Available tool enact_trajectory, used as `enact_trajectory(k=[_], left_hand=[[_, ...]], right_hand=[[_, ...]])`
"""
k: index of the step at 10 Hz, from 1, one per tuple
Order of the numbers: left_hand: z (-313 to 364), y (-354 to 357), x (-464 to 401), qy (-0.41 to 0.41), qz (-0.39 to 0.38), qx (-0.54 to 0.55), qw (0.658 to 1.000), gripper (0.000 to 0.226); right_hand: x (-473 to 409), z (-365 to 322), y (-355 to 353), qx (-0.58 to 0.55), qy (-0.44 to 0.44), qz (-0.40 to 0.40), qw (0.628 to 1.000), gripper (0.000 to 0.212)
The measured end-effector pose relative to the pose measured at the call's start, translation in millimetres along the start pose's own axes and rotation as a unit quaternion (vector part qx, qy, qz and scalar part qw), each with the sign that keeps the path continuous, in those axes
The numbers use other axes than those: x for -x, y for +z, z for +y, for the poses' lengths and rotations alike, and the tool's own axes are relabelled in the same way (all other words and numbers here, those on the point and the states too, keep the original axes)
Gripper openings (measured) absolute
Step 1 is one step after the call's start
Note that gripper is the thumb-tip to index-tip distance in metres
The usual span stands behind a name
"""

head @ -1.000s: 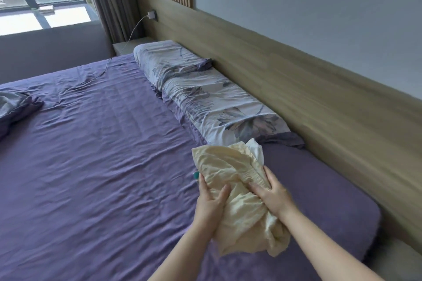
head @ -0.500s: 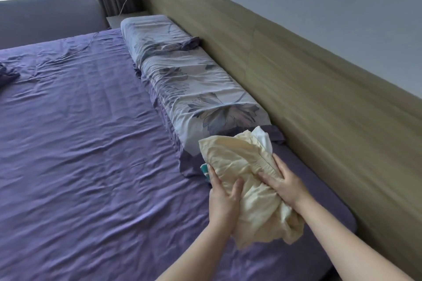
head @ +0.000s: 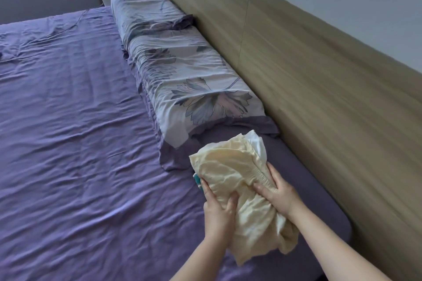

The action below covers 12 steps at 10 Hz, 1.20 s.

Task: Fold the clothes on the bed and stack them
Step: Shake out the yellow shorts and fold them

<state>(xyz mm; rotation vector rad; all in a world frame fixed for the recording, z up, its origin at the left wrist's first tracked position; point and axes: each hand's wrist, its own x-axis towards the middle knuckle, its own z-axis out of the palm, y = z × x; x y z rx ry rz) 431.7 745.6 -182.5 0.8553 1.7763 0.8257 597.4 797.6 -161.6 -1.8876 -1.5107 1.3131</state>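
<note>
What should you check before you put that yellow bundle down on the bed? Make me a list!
1. Both hands hold the bundle: ok. The left hand and right hand each grip the cream clothes bundle.
2. Free spot to set it down: ok. The purple sheet beside the bundle is open and flat, only wrinkled.
3. Away from the pillow: ok. The near floral pillow lies beyond the bundle.
4. Bundle neatly folded: not ok. It looks bunched, with a loose end hanging under the hands.
5. Other pieces tucked in: not ok. A white piece and a teal piece stick out.
6. How many clothes are inside: cannot tell.
</note>
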Motion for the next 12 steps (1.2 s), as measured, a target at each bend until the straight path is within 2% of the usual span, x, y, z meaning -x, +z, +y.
enact_trajectory(k=[1, 2, 3, 4, 5, 6, 7, 9, 10, 11, 12], left_hand=[[0.3, 4.2, 3.0, -0.026, 0.003, -0.038, 0.999, 0.098], [6.4, 4.5, 12.4, -0.014, 0.076, -0.190, 0.979, 0.098], [15.2, -4.7, 18.1, 0.229, 0.163, -0.315, 0.906, 0.080], [17.0, -10.9, 6.5, 0.438, 0.117, -0.417, 0.788, 0.058], [17.0, -16.3, -7.1, 0.371, 0.008, -0.510, 0.776, 0.071], [4.0, -18.4, -26.3, 0.314, -0.055, -0.535, 0.782, 0.114], [-7.8, -18.9, -39.3, 0.304, -0.084, -0.552, 0.772, 0.127], [-6.8, -11.0, -47.7, 0.282, -0.100, -0.572, 0.764, 0.132], [3.3, -12.9, -42.4, 0.252, -0.128, -0.599, 0.750, 0.130], [26.7, -26.1, -30.8, 0.222, -0.158, -0.617, 0.738, 0.108], [56.8, -50.7, -11.4, 0.226, -0.138, -0.631, 0.730, 0.087]], right_hand=[[-2.3, 10.4, 4.0, 0.026, 0.003, 0.000, 1.000, 0.087], [1.9, 15.1, 6.5, 0.125, -0.011, 0.033, 0.992, 0.088], [11.2, 7.7, 7.4, 0.294, -0.145, 0.124, 0.936, 0.070], [10.7, 0.2, 11.0, 0.335, -0.297, 0.123, 0.886, 0.046], [7.5, 9.4, 15.6, 0.340, -0.236, 0.028, 0.910, 0.050], [4.2, 28.6, 15.3, 0.353, -0.174, -0.022, 0.919, 0.073], [0.9, 35.7, 16.0, 0.370, -0.168, -0.052, 0.912, 0.083], [-11.2, 36.5, 18.7, 0.402, -0.120, -0.077, 0.905, 0.094], [-4.9, 23.8, 22.2, 0.414, -0.091, -0.084, 0.902, 0.092], [8.0, -4.3, 18.7, 0.403, -0.049, -0.088, 0.910, 0.083], [33.7, -42.6, 14.4, 0.390, -0.068, -0.054, 0.917, 0.074]])
